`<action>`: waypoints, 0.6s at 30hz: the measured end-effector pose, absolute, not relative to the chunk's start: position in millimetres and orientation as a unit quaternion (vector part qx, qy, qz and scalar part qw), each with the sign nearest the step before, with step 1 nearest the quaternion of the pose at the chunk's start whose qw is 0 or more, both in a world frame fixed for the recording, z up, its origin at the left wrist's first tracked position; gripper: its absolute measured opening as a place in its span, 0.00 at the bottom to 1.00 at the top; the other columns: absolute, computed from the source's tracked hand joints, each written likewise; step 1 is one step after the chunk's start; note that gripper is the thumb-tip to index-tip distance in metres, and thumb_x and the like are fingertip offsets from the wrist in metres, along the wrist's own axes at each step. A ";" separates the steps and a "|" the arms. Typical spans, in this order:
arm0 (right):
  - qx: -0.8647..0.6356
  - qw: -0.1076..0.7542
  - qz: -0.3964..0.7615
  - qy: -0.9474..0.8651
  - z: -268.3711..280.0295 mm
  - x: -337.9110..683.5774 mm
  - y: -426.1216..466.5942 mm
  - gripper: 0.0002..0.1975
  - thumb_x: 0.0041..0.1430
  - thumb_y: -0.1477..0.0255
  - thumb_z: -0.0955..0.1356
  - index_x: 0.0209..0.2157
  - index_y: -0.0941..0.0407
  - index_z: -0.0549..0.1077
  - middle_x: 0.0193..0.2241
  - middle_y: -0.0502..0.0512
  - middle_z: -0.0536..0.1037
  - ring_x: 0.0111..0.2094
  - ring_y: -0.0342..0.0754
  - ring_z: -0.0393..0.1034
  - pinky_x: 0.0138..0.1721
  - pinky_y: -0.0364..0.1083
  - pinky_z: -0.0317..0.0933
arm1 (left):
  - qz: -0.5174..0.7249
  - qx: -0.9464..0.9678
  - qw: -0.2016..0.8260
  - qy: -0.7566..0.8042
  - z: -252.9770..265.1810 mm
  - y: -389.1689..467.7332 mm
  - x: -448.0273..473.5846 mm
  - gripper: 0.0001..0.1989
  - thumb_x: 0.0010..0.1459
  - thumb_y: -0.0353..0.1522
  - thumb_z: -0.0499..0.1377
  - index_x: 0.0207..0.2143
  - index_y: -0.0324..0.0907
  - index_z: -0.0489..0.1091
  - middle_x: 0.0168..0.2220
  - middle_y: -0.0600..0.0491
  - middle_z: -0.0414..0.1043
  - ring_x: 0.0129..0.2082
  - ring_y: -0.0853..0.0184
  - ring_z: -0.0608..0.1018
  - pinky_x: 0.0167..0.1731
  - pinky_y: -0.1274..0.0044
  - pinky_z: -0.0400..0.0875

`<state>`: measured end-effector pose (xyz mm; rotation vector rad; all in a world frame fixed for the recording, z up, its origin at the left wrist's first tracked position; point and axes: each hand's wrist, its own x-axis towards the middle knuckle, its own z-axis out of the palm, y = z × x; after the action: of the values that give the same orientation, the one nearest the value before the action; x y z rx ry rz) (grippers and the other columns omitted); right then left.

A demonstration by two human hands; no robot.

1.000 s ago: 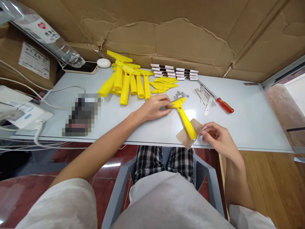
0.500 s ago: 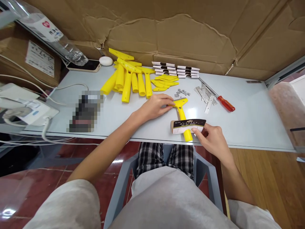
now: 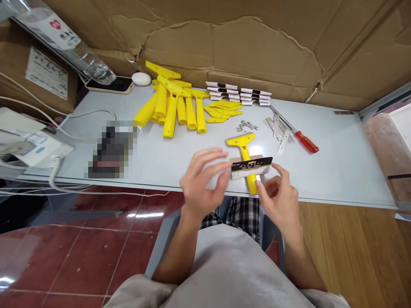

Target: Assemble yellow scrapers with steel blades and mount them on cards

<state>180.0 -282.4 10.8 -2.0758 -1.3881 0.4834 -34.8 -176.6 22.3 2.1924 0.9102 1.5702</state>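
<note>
A yellow scraper [image 3: 244, 147] with a metal blade edge at its head lies on the table before me. A folded black-and-white card sleeve [image 3: 251, 167] sits across its handle. My left hand [image 3: 205, 179] is raised just left of the sleeve, slightly blurred, fingers spread and holding nothing. At the sleeve's right end is my right hand [image 3: 278, 192], thumb and index finger apart. That index fingertip is at the sleeve's corner, and the thumb is beside the lower handle; firm contact is unclear.
Behind lie a pile of yellow scraper handles [image 3: 173, 109], yellow flat pieces [image 3: 221, 112], stacked folded cards [image 3: 255, 97] and small screws [image 3: 245, 125]. Metal blades [image 3: 278, 128] and a red-handled screwdriver [image 3: 306, 142] are to the right. A power strip [image 3: 48, 149] with cables stands left.
My left hand has let go of the scraper head and moved back toward me, opening. My right thumb has slid off the sleeve down toward the handle's end.
</note>
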 end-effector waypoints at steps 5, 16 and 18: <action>-0.756 0.275 0.067 -0.590 -4.9 163.4 -290.9 0.31 0.77 0.51 0.67 0.69 0.57 0.71 0.36 0.50 0.83 0.28 0.40 0.74 0.33 0.42 0.58 | 0.455 0.847 0.089 0.261 -7.2 -215.1 -17.6 0.16 0.69 0.22 0.67 0.54 0.47 0.79 0.58 0.47 0.87 0.66 0.52 0.85 0.60 0.57 0.84; -0.707 0.242 -0.008 -0.665 -5.1 167.5 -289.0 0.24 0.77 0.60 0.68 0.67 0.56 0.72 0.31 0.45 0.81 0.25 0.38 0.71 0.31 0.41 0.54 | 0.292 0.935 -0.001 0.200 -21.0 -159.4 -30.5 0.16 0.76 0.25 0.63 0.60 0.46 0.81 0.65 0.47 0.85 0.68 0.52 0.83 0.62 0.57 0.79; -0.706 0.239 -0.009 -0.667 -4.8 167.5 -289.0 0.24 0.77 0.61 0.68 0.67 0.55 0.72 0.31 0.45 0.80 0.25 0.38 0.70 0.31 0.41 0.53 | 0.297 0.936 -0.019 0.187 -17.5 -147.7 -29.6 0.12 0.76 0.27 0.64 0.57 0.44 0.82 0.63 0.46 0.87 0.65 0.52 0.85 0.58 0.59 0.80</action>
<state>167.5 -289.0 -4.8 -1.9330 -1.8257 -0.0248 -29.6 -147.7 -17.5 2.9775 0.5934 0.9428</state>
